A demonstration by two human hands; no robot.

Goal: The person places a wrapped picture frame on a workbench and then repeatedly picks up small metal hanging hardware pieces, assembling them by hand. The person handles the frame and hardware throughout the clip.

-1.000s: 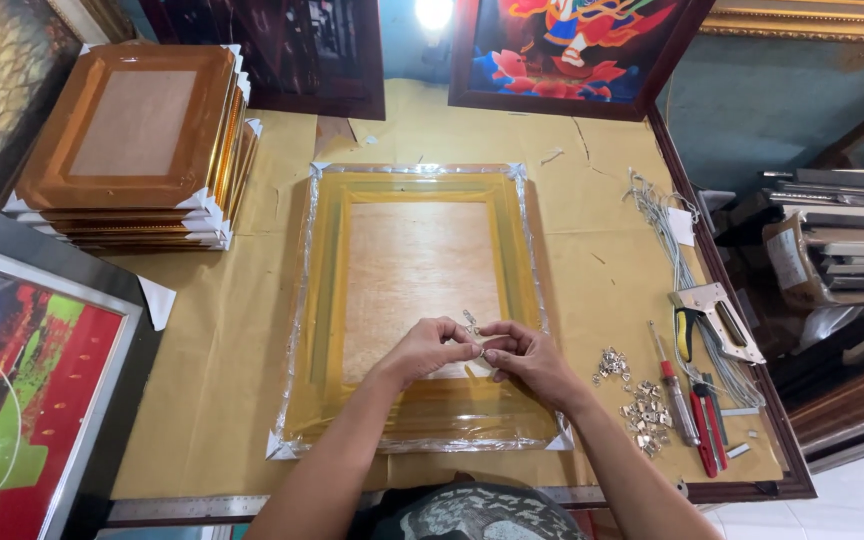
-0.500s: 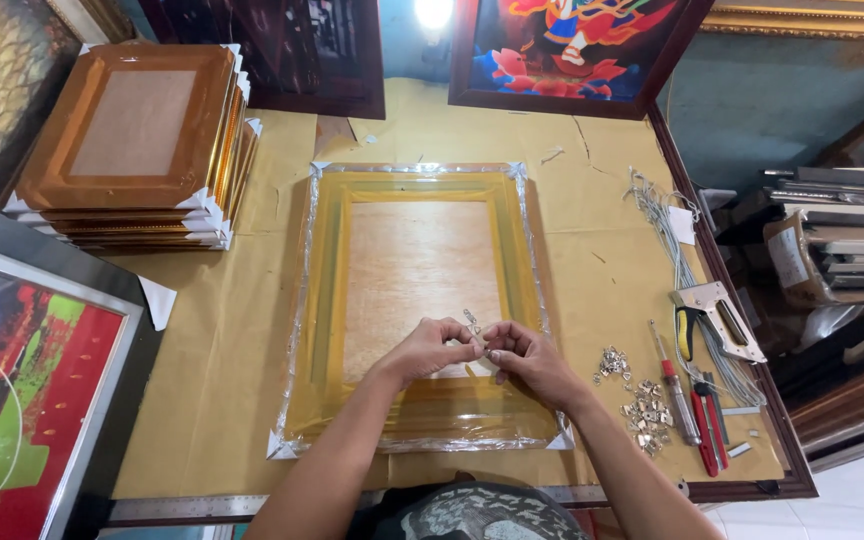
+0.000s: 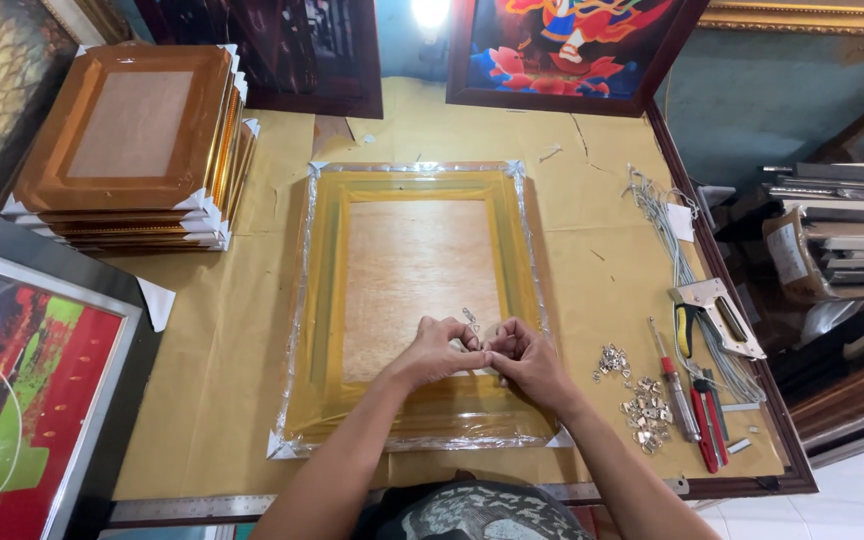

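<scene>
Hanger: small metal hanger [image 3: 471, 320] pinched at your fingertips, over the frame's lower backing.
Hands: your left hand [image 3: 435, 352] and right hand [image 3: 527, 362] meet, fingers closed on it.
Frame: plastic-wrapped gold frame [image 3: 414, 300] lies face down, desk [image 3: 217, 340] centre.
Three o'clock: loose hangers [image 3: 642, 405], screwdrivers [image 3: 690, 405], staple gun [image 3: 714, 315].
Ten o'clock: stacked frames [image 3: 132, 145].

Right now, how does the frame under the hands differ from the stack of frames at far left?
The wrapped frame lies alone, back up, sheathed in clear film; the frame stack is several piled frames with only white corner guards. The wrapped frame is rectangular with yellow-gold moulding; the stack's frames have cut corners and look darker orange-brown. Left hand and right hand work over the wrapped frame; the stack is untouched. Both show brown backing boards.
</scene>
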